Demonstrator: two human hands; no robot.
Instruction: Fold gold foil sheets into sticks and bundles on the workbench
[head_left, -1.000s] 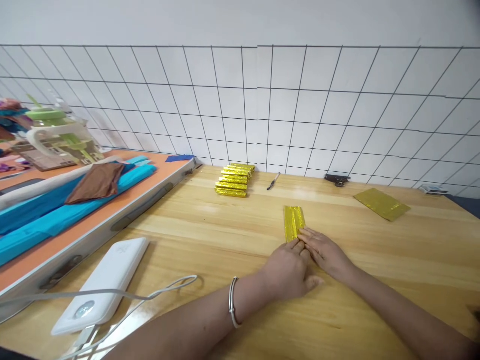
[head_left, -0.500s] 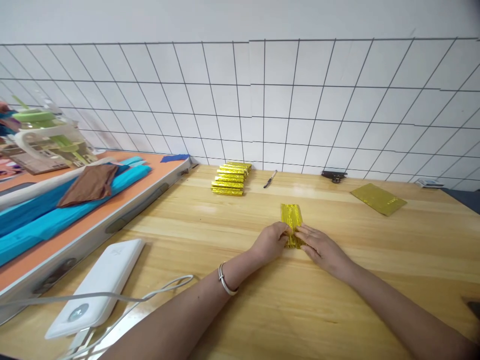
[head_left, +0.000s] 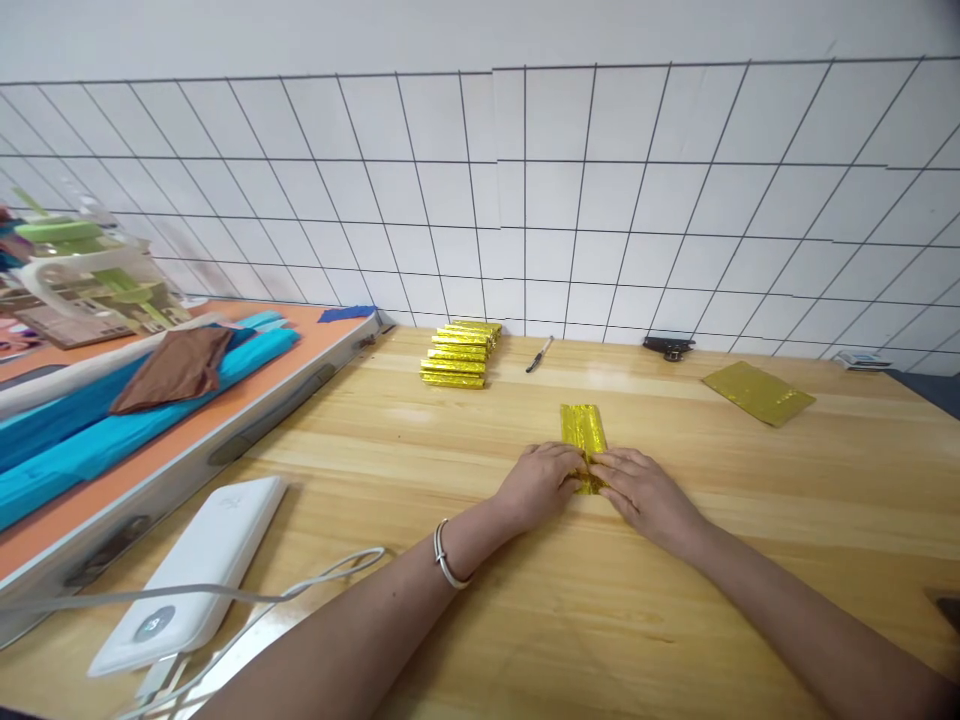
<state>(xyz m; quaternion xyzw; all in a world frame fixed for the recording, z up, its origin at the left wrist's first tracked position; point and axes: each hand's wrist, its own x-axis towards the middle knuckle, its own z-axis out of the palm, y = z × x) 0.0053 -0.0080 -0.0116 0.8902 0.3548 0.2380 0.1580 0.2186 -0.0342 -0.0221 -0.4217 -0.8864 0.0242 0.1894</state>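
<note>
A small folded strip of shiny gold foil paper (head_left: 582, 428) lies on the wooden table in front of me, its far end showing beyond my fingers. My left hand (head_left: 541, 482) comes in from its left side, with bent fingers closed on the near part of the foil. From the right side, my right hand (head_left: 643, 492) rests with fingers stretched out and lying flat over the foil's edge. The two sets of fingertips nearly meet at the foil's middle. My left thumb is partly hidden under the fingers.
Several gold foil rolls (head_left: 456, 358) lie at the back, beside a pen (head_left: 539, 354). A black clip (head_left: 669, 347) and a flat gold sheet (head_left: 759, 392) are at the back right. On the left lie a white power bank (head_left: 195, 560) with a cable and an orange board (head_left: 292, 375) with cloth.
My left fingers have gone from a raised pinch to lying lower across the foil. My right hand has barely moved. The view has tilted slightly.
</note>
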